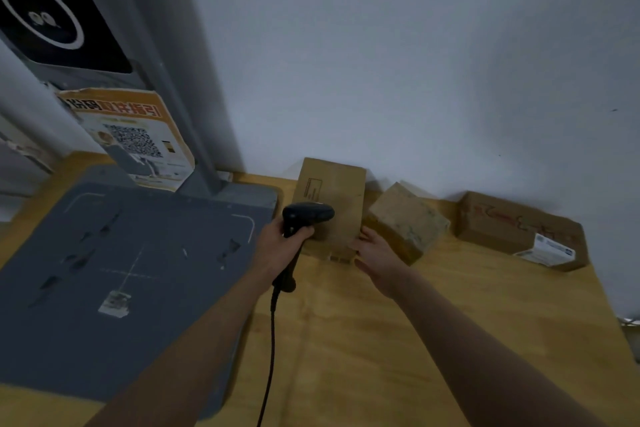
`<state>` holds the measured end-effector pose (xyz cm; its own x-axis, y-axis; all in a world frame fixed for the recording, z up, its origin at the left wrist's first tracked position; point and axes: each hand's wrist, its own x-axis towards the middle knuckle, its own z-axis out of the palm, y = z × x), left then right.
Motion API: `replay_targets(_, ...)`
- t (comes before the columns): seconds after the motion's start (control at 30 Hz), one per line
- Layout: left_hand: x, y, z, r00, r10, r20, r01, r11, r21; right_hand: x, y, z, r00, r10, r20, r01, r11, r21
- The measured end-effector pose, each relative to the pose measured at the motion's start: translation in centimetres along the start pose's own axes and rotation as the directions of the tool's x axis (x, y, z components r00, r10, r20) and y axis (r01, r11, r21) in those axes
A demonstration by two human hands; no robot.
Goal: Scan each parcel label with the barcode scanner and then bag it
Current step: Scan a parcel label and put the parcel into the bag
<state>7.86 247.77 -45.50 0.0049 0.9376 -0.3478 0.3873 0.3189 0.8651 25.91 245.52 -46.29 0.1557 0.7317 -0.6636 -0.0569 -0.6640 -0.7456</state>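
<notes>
- Left hand (277,246) curls its fingers round the black corded barcode scanner (306,218), frame centre.
- Right hand (375,250), fingers straight, touches the upright brown cardboard parcel (332,198) on the wooden table (415,340), against the wall.

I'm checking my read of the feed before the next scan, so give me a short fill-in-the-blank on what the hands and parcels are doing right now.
1. The left hand grips the black barcode ____.
2. The right hand touches the tall parcel, which stands upright against the ____.
3. Counting the tall parcel, ____ cardboard parcels sit along the back of the wooden table.
4. The scanner's cable hangs down toward the ____ edge of the picture.

Missing words: scanner; wall; three; bottom
</notes>
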Motion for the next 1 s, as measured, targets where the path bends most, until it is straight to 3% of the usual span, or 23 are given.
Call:
replay_targets(0.13,-2.1,-0.6,-0.8,1.0,0.011,-0.007,-0.011,1.0,-0.013,-1.4,1.6,0.8,0.998,-0.064,-0.007,0.063,0.996,-0.07)
replay_targets(0.27,-7.0,-2.8,-1.9,0.999,0.002,0.036,-0.004,0.998,0.057,-4.9,5.3,0.7,0.999,-0.013,-0.042,0.01,0.998,-0.067)
replay_targets(0.47,-17.3,-6.2,-2.2,0.987,-0.14,0.073,0.135,0.989,0.061,-12.2,13.1,-1.0,0.999,0.025,-0.048,-0.031,0.993,-0.112)
replay_targets(0.83,-37.1,-10.3,2.0,0.965,-0.199,0.168,0.169,0.969,0.179,-30.5,28.4,-7.6,0.998,0.061,-0.033,-0.064,0.994,-0.094)
replay_targets(1.0,-41.2,-10.5,4.4,0.961,-0.189,0.204,0.148,0.969,0.2,-33.8,32.6,-9.3,0.991,0.002,-0.13,-0.013,0.996,-0.083)
